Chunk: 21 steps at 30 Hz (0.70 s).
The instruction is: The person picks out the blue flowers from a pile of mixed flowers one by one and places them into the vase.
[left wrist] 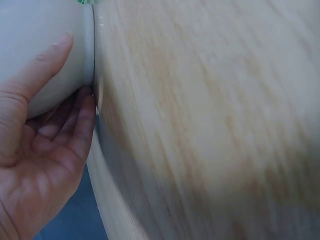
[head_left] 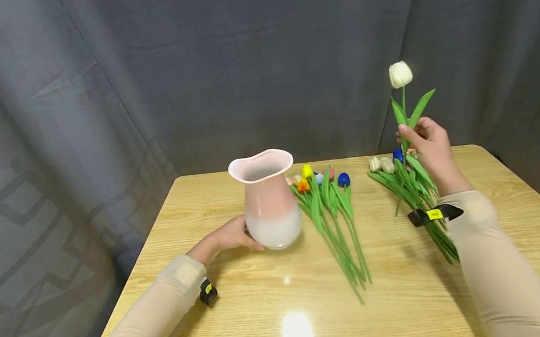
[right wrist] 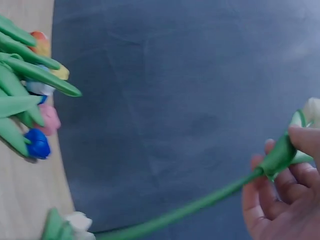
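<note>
The pink and white vase [head_left: 272, 206] stands upright on the table, its wavy rim at the top. My left hand [head_left: 231, 235] holds the vase low on its left side; in the left wrist view the thumb of the left hand [left wrist: 45, 130] lies on the vase's wall [left wrist: 50, 30] and the fingers curl by its base. My right hand [head_left: 430, 147] pinches a white tulip [head_left: 400, 74] by its leaves and stem, bloom up, above the right bunch. In the right wrist view the right hand [right wrist: 287, 192] grips the green stem [right wrist: 200, 202] near the leaves.
A bunch of tulips [head_left: 330, 211] in yellow, orange, pink and blue lies right of the vase. Another bunch [head_left: 412, 186] with white and blue blooms lies beneath my right hand. The wooden table [head_left: 245, 308] ends at a grey curtain [head_left: 260, 70] behind.
</note>
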Motion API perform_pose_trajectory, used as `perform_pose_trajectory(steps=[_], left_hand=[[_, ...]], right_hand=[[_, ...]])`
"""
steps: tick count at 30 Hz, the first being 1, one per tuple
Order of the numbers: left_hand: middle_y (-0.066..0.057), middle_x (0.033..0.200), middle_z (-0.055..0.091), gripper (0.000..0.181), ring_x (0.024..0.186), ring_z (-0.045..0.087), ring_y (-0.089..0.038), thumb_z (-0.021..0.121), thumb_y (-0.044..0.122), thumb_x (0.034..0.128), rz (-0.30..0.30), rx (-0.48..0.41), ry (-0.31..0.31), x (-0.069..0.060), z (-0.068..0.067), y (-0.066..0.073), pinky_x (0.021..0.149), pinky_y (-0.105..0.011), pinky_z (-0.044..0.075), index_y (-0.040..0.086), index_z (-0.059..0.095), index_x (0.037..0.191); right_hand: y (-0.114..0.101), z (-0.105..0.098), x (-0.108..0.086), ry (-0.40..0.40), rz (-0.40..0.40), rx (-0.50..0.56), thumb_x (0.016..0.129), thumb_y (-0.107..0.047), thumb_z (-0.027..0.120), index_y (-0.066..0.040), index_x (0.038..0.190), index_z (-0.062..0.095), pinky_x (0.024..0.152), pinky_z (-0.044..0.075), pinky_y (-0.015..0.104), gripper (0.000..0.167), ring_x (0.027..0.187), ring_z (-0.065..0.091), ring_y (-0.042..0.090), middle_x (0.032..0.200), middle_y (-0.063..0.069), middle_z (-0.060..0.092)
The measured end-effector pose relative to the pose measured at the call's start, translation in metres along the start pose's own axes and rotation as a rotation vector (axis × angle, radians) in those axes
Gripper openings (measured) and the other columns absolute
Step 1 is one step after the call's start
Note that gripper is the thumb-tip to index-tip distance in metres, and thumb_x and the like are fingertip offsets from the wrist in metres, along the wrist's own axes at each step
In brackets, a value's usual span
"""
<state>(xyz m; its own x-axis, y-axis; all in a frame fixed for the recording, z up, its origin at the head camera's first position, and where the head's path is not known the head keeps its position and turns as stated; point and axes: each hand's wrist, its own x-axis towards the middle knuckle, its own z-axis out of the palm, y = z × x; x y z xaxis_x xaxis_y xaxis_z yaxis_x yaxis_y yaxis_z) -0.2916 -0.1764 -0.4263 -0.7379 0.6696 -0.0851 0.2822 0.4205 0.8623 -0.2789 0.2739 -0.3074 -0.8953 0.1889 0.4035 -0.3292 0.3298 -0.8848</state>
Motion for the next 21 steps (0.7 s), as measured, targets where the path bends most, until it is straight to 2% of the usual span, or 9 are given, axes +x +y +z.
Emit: perform_pose_trajectory(steps=[5, 10, 16, 21], left_hand=[[-0.012, 0.127, 0.058, 0.070, 0.108, 0.057, -0.021, 0.083, 0.007, 0.0731, -0.003, -0.007, 0.001, 0.000, 0.000, 0.000, 0.093, -0.034, 0.050, 0.005, 0.048, 0.134], [-0.012, 0.127, 0.058, 0.071, 0.109, 0.057, -0.021, 0.083, 0.008, 0.0729, -0.003, -0.012, -0.004, 0.000, 0.001, -0.001, 0.093, -0.034, 0.050, 0.006, 0.048, 0.134], [-0.012, 0.127, 0.059, 0.071, 0.109, 0.058, -0.021, 0.083, 0.007, 0.0722, 0.001, -0.018, -0.004, 0.000, 0.001, -0.002, 0.092, -0.034, 0.050, 0.006, 0.048, 0.134], [-0.012, 0.126, 0.059, 0.070, 0.108, 0.058, -0.021, 0.083, 0.007, 0.0724, 0.013, -0.013, -0.007, 0.000, 0.001, -0.002, 0.092, -0.035, 0.051, 0.005, 0.049, 0.134]], right_hand=[[-0.011, -0.010, 0.000, 0.188, -0.032, 0.014, 0.098, -0.022, 0.057, -0.024, 0.094, 0.060, 0.071, 0.039, 0.013, 0.005, 0.080, 0.052, -0.001, 0.084, -0.020, 0.058], [-0.015, -0.020, 0.002, 0.323, -0.049, 0.010, 0.095, -0.017, 0.061, -0.026, 0.088, 0.062, 0.067, 0.036, 0.015, 0.012, 0.075, 0.045, 0.004, 0.080, -0.014, 0.054], [-0.008, -0.031, 0.004, 0.356, -0.028, 0.093, 0.094, -0.013, 0.062, -0.023, 0.088, 0.065, 0.067, 0.040, 0.012, 0.012, 0.075, 0.048, 0.005, 0.081, -0.011, 0.056], [0.005, -0.033, 0.006, 0.357, 0.049, 0.227, 0.092, -0.011, 0.064, -0.019, 0.084, 0.066, 0.063, 0.040, 0.010, 0.012, 0.075, 0.048, 0.006, 0.079, -0.007, 0.056]])
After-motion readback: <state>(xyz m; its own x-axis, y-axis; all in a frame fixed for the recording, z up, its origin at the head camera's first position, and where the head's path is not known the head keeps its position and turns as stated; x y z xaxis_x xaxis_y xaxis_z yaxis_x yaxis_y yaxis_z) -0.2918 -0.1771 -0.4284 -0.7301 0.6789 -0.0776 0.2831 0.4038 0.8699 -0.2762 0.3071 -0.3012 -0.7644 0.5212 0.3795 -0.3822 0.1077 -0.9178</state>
